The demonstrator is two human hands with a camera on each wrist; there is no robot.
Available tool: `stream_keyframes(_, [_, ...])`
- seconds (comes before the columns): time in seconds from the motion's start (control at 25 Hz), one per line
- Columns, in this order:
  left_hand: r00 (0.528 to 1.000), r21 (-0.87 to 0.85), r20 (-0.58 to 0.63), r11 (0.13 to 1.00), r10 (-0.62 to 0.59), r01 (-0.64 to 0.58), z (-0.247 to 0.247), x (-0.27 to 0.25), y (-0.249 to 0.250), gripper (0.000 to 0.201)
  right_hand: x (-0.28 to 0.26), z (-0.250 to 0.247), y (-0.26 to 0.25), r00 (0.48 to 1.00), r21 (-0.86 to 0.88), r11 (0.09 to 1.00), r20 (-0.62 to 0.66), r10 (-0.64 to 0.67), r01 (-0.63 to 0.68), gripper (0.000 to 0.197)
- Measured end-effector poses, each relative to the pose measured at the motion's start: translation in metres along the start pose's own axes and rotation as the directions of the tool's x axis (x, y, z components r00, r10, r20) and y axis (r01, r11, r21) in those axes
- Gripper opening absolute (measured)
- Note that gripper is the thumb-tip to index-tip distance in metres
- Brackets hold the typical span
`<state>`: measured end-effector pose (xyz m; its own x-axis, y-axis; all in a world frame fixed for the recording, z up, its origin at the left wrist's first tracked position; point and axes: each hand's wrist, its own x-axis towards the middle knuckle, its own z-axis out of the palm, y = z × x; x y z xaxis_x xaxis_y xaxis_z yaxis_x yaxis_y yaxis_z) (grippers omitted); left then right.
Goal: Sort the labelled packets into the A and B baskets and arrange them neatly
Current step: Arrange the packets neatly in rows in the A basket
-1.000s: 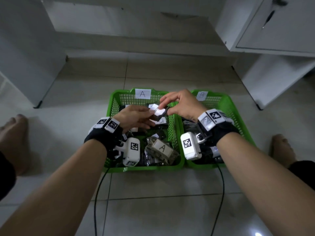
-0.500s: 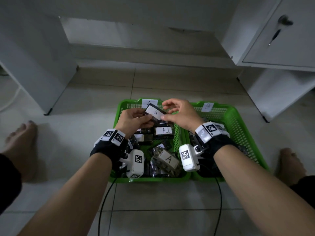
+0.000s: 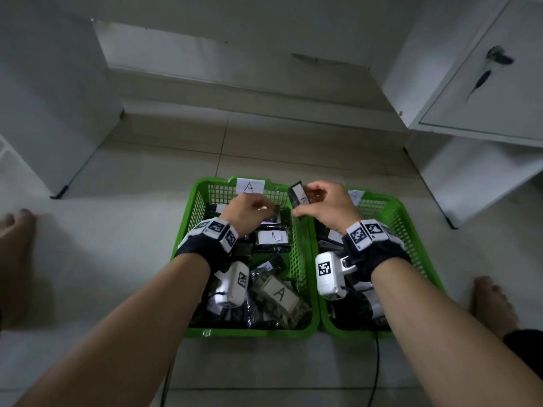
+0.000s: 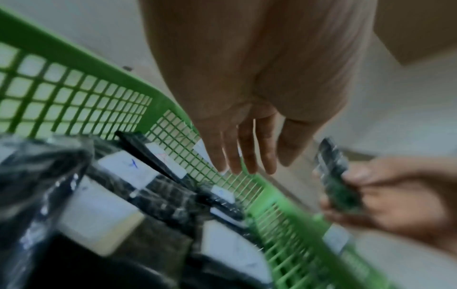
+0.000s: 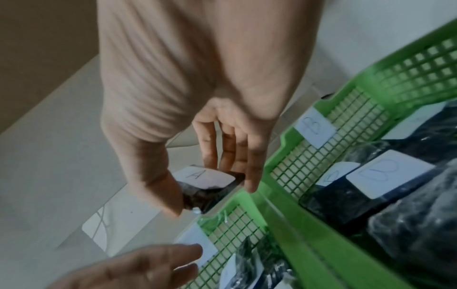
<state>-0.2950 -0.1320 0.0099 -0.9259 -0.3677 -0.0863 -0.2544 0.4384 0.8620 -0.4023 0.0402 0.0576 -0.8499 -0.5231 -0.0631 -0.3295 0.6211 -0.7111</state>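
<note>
Two green baskets stand side by side on the floor: basket A on the left and basket B on the right. Both hold dark packets with white labels. My right hand pinches a dark packet labelled A between thumb and fingers, above the far end of the wall shared by the baskets. The right wrist view shows the same packet in my right hand. My left hand hovers over the far part of basket A; its fingers are straight and hold nothing.
More A-labelled packets lie in basket A, and B-labelled packets lie in basket B. Bare feet rest on the tiles at the left and right. White cabinets flank the floor. A cable trails toward me.
Both hands held the A packet before; my left hand has let go and dropped toward basket A. My right hand has carried the packet right and turned it on edge.
</note>
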Motion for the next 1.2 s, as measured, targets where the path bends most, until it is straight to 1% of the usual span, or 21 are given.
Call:
stream_keyframes(0.04, [0.999,0.243,0.05,0.97,0.005,-0.017,0.005,0.005,-0.004,0.023,-0.001,-0.001,0.005,1.0,-0.008,1.0,-0.016,0.027,-0.027,0.07])
stream_keyframes(0.08, [0.993,0.391,0.115,0.92,-0.008,-0.038,0.011,0.011,-0.01,0.032,-0.001,-0.003,0.009,0.999,-0.023,0.999,-0.021,0.029,-0.029,0.072])
stream_keyframes(0.16, [0.967,0.533,0.236,0.845,-0.093,-0.049,0.024,0.019,-0.02,0.047,-0.002,-0.005,0.013,1.0,-0.045,0.999,-0.007,0.007,-0.007,0.069])
stream_keyframes(0.24, [0.956,0.585,0.271,0.808,-0.116,-0.068,0.031,0.022,-0.025,0.051,-0.001,-0.004,0.014,1.0,-0.06,0.998,0.005,-0.01,0.01,0.067])
stream_keyframes(0.32, [0.961,0.596,0.259,0.799,-0.099,-0.078,0.033,0.023,-0.024,0.048,0.005,0.0,0.015,1.0,-0.086,0.996,-0.009,-0.026,0.025,0.066])
stream_keyframes(0.4, [0.968,0.615,0.238,0.784,-0.08,-0.086,0.031,0.02,-0.021,0.044,0.011,0.005,0.012,0.998,-0.193,0.979,-0.019,-0.066,0.061,0.065])
stream_keyframes(0.44, [0.973,0.627,0.221,0.774,-0.064,-0.092,0.03,0.017,-0.02,0.043,0.015,0.008,0.009,0.996,-0.269,0.959,0.004,-0.094,0.092,0.061])
stream_keyframes(0.56, [0.985,0.645,0.169,0.759,-0.027,-0.089,0.026,0.015,-0.026,0.037,0.028,0.021,-0.002,0.985,-0.473,0.864,0.101,-0.14,0.171,0.045])
stream_keyframes(0.72, [0.986,0.662,0.16,0.737,0.038,-0.136,0.027,0.018,-0.038,0.032,0.042,0.032,-0.02,0.983,-0.621,0.763,0.14,-0.119,0.18,0.035])
stream_keyframes(0.8, [0.987,0.666,0.16,0.737,0.012,-0.117,0.03,0.02,-0.041,0.033,0.045,0.036,-0.03,0.975,-0.704,0.674,0.18,-0.134,0.222,0.028])
stream_keyframes(0.88, [0.984,0.644,0.17,0.761,-0.046,-0.076,0.034,0.019,-0.041,0.032,0.043,0.04,-0.038,0.965,-0.739,0.621,0.223,-0.142,0.262,0.02])
stream_keyframes(0.96, [0.979,0.621,0.181,0.783,-0.099,-0.036,0.036,0.018,-0.041,0.03,0.042,0.047,-0.038,0.957,-0.739,0.611,0.254,-0.138,0.284,0.02])
stream_keyframes(1.04, [0.976,0.625,0.195,0.779,-0.1,-0.046,0.037,0.018,-0.039,0.023,0.04,0.054,-0.039,0.956,-0.729,0.625,0.27,-0.114,0.28,0.025])
stream_keyframes(1.12, [0.981,0.595,0.187,0.8,-0.05,-0.073,0.034,0.016,-0.036,0.019,0.041,0.055,-0.039,0.961,-0.705,0.663,0.265,-0.083,0.252,0.018])
stream_keyframes(1.2, [0.989,0.526,0.135,0.842,0.055,-0.119,0.026,0.015,-0.034,0.022,0.044,0.051,-0.039,0.971,-0.67,0.714,0.233,-0.056,0.203,0.021])
